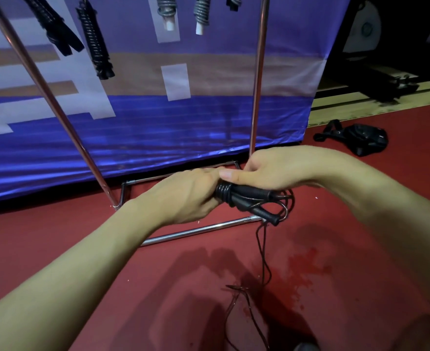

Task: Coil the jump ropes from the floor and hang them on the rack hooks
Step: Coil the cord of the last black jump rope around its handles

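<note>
Gripping a black jump rope (244,198) between them, both hands met at the centre of the view, just above the red floor (56,236). The left hand (186,196) curled its fingers round the coiled end of the bundle, where several turns of cord were wound tight about the two black handles. The right hand (267,171) closed over the top of the same bundle from the right, thumb laid flat along it. The handles pointed down and to the right, and thin loops of cord stood out beside them. A loose length of the cord (262,254) hung from the bundle and trailed across the floor toward the near edge.

Directly beyond the hands stood a chrome rack (258,72), its base tubes resting on the floor and its uprights rising out of view. Coiled ropes already hung from the top: two black bundles (94,39) at far left, two grey coils with white handles (168,13) near the middle, and a further dark one only partly visible at the upper edge. The hooks themselves were out of frame.

A blue and white banner (158,117) stretched behind the rack; its white blocks formed no legible writing. No brand or label could be read on any item. A black strap-like object (358,140) lay on the floor at far right; what it was could not be determined. No containers were observed.
</note>
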Motion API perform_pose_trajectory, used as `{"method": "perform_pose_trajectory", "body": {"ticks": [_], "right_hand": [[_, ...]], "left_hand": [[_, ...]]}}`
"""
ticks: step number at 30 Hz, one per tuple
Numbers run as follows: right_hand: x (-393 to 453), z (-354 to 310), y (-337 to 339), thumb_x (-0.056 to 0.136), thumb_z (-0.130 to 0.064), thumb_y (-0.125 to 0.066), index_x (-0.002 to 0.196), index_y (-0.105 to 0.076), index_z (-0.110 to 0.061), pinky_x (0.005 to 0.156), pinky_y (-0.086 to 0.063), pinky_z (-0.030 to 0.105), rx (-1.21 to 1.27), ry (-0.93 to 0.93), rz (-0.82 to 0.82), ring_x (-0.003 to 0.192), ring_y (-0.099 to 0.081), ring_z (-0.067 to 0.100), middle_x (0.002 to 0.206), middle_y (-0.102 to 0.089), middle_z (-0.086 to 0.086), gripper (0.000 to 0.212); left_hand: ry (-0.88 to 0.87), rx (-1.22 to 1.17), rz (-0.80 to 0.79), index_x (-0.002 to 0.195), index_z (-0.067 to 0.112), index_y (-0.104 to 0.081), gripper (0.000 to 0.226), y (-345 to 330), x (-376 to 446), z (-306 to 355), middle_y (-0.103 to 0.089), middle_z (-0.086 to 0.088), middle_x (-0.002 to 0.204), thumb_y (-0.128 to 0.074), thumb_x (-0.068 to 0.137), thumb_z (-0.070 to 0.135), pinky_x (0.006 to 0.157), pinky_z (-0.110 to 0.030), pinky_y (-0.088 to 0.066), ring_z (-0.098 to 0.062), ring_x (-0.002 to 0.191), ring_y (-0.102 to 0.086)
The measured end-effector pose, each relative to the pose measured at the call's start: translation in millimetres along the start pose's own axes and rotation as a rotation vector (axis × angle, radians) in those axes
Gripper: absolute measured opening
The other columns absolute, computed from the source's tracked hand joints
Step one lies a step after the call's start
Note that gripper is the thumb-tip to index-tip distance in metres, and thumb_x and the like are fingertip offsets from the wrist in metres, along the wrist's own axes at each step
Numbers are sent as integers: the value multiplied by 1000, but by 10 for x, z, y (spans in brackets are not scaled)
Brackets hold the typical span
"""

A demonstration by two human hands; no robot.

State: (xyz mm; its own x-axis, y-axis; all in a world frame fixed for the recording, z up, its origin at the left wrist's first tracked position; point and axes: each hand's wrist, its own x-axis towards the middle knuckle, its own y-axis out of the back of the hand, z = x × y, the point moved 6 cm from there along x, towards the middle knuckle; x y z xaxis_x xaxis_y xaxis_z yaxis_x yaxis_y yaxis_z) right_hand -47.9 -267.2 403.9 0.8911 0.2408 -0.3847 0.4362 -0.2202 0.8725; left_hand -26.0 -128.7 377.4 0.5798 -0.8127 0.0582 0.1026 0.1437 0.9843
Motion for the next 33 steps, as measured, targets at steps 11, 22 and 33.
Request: {"method": "perform_pose_trajectory", "body": {"ticks": [11,22,33], "right_hand": [[-92,28,-91,100,-61,-45,61,-69,-44,58,-33,18,186,193,-85,52,-39,3,56,-48,-15,49],[-65,45,-104,79,-45,-84,114,-66,-32,82,-54,27,-17,141,-22,80,-67,-3,77,-70,-31,41],[-130,-186,-12,72,-55,-85,114,-61,-38,83,-54,36,-332,93,226,92,-60,5,101,-70,-18,51]], "left_hand": [[-1,74,-96,93,27,-46,20,-11,-35,41,-53,12,96,-54,96,45,70,-35,-46,-24,94,-62],[135,-512,-308,93,24,-59,29,-316,-53,294,-72,2,67,-76,91,47,54,-17,-48,-3,55,-67],[171,-483,-277,102,21,-56,34,-346,-32,158,-57,9,80,-68,95,52,64,-30,-46,-12,67,-51]]}}
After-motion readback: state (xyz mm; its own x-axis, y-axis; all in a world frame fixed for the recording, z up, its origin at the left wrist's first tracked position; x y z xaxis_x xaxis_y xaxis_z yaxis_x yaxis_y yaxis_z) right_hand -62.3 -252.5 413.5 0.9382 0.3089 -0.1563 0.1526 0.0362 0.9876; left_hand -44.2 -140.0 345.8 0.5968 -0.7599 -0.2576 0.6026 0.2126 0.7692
